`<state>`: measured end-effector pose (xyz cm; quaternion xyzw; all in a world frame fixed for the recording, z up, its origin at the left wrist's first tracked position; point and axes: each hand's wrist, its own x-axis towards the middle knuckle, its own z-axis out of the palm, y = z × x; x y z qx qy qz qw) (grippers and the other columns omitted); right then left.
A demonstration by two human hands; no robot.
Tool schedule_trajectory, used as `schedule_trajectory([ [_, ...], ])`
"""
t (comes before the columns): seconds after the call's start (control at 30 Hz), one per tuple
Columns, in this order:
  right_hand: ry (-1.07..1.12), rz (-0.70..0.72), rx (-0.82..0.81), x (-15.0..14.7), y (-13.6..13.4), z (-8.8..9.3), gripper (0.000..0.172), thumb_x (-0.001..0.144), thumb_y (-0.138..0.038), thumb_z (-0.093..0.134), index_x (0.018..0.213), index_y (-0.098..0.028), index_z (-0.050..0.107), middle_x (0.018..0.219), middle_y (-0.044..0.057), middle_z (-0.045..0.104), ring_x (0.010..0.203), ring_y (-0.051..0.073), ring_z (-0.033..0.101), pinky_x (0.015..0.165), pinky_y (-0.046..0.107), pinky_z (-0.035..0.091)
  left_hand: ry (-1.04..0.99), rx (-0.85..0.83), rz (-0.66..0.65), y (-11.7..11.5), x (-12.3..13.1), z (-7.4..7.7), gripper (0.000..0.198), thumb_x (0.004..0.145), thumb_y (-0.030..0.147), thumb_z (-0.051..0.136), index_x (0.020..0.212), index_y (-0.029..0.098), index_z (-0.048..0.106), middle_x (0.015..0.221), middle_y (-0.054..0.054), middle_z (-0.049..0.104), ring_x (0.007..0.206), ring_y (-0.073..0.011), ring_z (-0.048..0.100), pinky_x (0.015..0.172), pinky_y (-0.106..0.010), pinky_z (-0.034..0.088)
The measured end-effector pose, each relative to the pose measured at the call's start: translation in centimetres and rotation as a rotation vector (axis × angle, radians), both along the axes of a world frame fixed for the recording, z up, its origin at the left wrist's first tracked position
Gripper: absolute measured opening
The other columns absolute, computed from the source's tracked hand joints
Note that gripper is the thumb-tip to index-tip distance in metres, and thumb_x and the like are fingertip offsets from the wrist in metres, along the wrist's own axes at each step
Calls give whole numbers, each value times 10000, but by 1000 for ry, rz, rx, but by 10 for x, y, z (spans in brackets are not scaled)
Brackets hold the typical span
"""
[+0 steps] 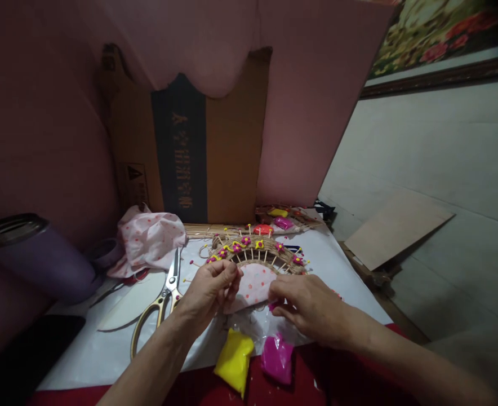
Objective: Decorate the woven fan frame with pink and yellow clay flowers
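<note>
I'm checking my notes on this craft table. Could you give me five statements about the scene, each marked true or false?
1. Dotted fabric shows between the left hand and the right hand. True.
2. The scissors lie to the right of both hands. False: they lie left of the left hand.
3. The yellow packet is left of the magenta packet. True.
4. The standing cardboard is unmarked. False: it bears a dark band with lettering.
5. A framed picture shows at the upper right. True.
</note>
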<state>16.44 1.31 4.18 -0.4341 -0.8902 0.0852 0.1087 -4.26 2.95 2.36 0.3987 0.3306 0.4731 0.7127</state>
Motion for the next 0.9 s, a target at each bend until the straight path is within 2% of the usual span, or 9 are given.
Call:
schedule_trajectory([
  [0.1, -76, 21, -23, 10, -2, -4, 39, 729, -193, 681, 719, -212, 648, 704, 4, 652, 638, 147, 571, 556, 247, 317, -9, -18, -29, 0, -1, 0, 230, 735, 345, 677, 762, 121, 634, 558, 30, 539, 394, -23, 409, 379, -150, 289],
  [0.2, -108, 85, -43, 16, -2, -5, 58, 719, -229, 697, 668, -218, 670, 729, 16, 645, 646, 150, 571, 543, 246, 324, -23, -17, -32, -1, -1, 2, 198, 678, 254, 732, 807, 123, 659, 645, -2, 601, 490, -46, 496, 445, -155, 350],
  [0.33, 130, 90, 4, 4, 0, 4, 74, 806, -253, 617, 788, -217, 679, 802, 24, 631, 689, 141, 565, 599, 251, 378, -18, 14, -3, -3, -1, 3, 188, 601, 173, 774, 725, 141, 635, 594, 26, 584, 494, -51, 488, 477, -167, 359],
  [0.43, 410, 71, 62, -18, 3, 15, 131, 863, -181, 508, 813, -184, 630, 774, 23, 615, 714, 135, 550, 636, 255, 397, 11, 35, -8, -2, -1, 3, 202, 667, 277, 737, 651, 145, 586, 529, 44, 534, 436, -45, 425, 428, -172, 309],
  [0.5, 503, 65, 83, -31, 5, 19, 114, 862, -153, 491, 843, -177, 601, 788, 22, 605, 719, 132, 537, 644, 257, 396, 48, 43, -12, -1, -1, 1, 266, 710, 367, 693, 635, 142, 572, 504, 43, 515, 410, -45, 394, 396, -175, 267],
  [0.6, 534, 90, 89, -44, 8, 19, 75, 838, -153, 534, 880, -169, 593, 797, 21, 593, 716, 133, 522, 641, 257, 393, 111, 55, -10, 0, -1, -2, 341, 705, 447, 674, 611, 141, 556, 477, 46, 488, 379, -48, 358, 366, -184, 224],
  [0.7, 544, 115, 100, -49, 13, 17, 71, 813, -119, 553, 843, -168, 596, 793, 17, 594, 726, 133, 522, 648, 256, 393, 136, 74, 2, 1, -1, -4, 385, 682, 484, 677, 575, 142, 537, 465, 49, 461, 373, -52, 344, 361, -191, 230],
  [0.8, 557, 108, 123, -53, 19, 17, 72, 819, -114, 548, 819, -165, 599, 769, 8, 598, 701, 121, 524, 636, 247, 387, 181, 103, 127, 5, -7, -1, 400, 702, 515, 639, 614, 129, 579, 497, 33, 489, 402, -63, 375, 388, -198, 268],
  [0.9, 484, 60, 157, -60, 32, 13, 49, 826, -158, 565, 798, -159, 605, 753, 11, 603, 690, 123, 528, 641, 251, 378, 380, 236, 477, 16, -24, 3, 359, 747, 480, 599, 699, 126, 628, 596, 0, 555, 521, -96, 458, 483, -211, 345],
])
